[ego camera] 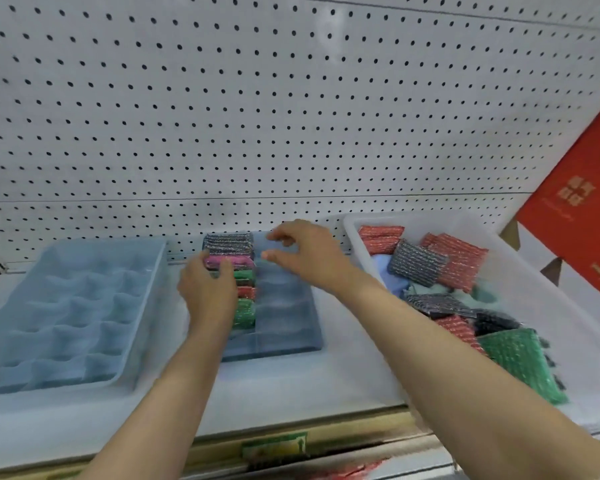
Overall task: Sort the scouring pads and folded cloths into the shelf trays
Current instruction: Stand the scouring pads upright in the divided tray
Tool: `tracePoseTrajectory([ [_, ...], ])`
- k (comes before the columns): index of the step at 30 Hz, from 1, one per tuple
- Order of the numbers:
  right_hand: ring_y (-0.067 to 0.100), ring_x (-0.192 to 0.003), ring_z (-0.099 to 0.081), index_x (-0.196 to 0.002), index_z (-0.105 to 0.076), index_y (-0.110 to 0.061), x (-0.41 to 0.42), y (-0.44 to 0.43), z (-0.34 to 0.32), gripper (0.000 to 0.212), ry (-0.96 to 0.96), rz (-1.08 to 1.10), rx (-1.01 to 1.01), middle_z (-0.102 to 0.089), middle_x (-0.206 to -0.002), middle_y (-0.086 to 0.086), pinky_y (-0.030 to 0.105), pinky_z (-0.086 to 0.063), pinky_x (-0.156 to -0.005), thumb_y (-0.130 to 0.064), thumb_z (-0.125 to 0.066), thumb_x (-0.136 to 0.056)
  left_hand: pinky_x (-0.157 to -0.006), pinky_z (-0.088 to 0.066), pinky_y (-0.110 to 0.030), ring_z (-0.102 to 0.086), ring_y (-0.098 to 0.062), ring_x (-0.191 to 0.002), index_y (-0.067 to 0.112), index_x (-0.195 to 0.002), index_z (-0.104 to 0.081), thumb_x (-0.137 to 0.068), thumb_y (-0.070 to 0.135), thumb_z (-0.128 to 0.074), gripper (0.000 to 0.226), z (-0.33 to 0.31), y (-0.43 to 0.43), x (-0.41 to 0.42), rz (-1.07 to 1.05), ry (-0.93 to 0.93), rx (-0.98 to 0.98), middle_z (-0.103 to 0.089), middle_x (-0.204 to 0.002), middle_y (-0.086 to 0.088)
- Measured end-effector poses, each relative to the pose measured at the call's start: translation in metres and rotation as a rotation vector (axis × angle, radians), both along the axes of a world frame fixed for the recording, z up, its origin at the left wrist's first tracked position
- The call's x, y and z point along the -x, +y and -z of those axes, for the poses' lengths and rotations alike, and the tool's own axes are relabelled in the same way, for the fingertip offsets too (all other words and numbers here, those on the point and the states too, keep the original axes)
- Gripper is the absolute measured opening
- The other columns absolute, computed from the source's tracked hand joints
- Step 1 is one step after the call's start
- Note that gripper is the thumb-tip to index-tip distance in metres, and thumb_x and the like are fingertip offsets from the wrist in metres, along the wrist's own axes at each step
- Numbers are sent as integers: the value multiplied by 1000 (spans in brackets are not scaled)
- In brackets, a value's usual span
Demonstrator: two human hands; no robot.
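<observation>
A blue divided tray [284,327] in the middle of the shelf holds a row of scouring pads on edge: silver [227,244], pink [227,262], green [245,313] and red. My left hand [207,292] rests against this row, fingers on the pink pad. My right hand [302,252] hovers above the tray's back right, fingers loosely curled, holding nothing. A white bin [548,306] on the right contains loose red, silver, black and green pads on top of pale blue and green cloths [385,271].
A second blue divided tray [70,317] stands at the left with nothing in its cells. A pegboard wall [257,116] backs the shelf. A red carton [579,209] leans at the far right. The shelf's front edge carries a price strip [274,445].
</observation>
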State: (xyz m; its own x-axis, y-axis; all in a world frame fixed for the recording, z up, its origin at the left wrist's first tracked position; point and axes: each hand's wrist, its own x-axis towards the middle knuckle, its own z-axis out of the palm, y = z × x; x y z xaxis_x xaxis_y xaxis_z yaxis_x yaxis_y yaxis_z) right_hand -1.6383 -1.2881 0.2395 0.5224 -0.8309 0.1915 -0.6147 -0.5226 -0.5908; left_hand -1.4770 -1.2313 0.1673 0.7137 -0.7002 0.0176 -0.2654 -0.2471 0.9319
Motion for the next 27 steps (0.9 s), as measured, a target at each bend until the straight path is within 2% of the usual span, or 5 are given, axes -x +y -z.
tracePoseTrajectory([
  [5, 14, -104, -62, -119, -68, -17, 150, -49, -9, 40, 2, 380, -42, -67, -113, -2, 29, -49, -91, -40, -72, -86, -108, -40, -35, -49, -16, -128, 16, -141, -48, -98, 33, -58, 47, -33, -26, 123, 374, 116, 110, -51, -140, 1],
  [10, 31, -119, -56, -135, -54, -8, 272, -90, 29, 69, 275, 660, -123, -62, -129, 14, 33, -45, -90, -46, -73, -81, -81, -43, -20, -57, -15, -116, 18, -133, -52, -98, 37, -57, 40, -46, -50, 212, 569, 182, 61, -58, -129, 4],
  [14, 34, -120, -52, -138, -45, -5, 298, -109, 51, 81, 410, 598, -163, -56, -131, 17, 37, -45, -92, -50, -76, -78, -99, -39, -29, -46, -21, -134, 13, -147, -41, -99, 45, -54, 59, -45, -77, 253, 646, 198, -65, -46, -148, -1],
  [21, 30, -105, -58, -124, -49, -9, 304, -122, 68, 61, 478, 492, -245, -60, -119, 12, 33, -49, -83, -37, -78, -79, -115, -33, -47, -42, -29, -138, 21, -149, -40, -98, 38, -58, 57, -31, -111, 271, 666, 119, -168, -42, -153, -5],
  [27, 37, -145, -21, -141, -46, -14, 302, -132, 66, 70, 451, 379, -212, -19, -159, 15, 46, -28, -115, -39, -73, -81, -116, -32, -56, -40, -33, -139, 32, -151, -36, -96, 29, -62, 61, -12, -125, 267, 648, 108, -266, -37, -157, -8],
])
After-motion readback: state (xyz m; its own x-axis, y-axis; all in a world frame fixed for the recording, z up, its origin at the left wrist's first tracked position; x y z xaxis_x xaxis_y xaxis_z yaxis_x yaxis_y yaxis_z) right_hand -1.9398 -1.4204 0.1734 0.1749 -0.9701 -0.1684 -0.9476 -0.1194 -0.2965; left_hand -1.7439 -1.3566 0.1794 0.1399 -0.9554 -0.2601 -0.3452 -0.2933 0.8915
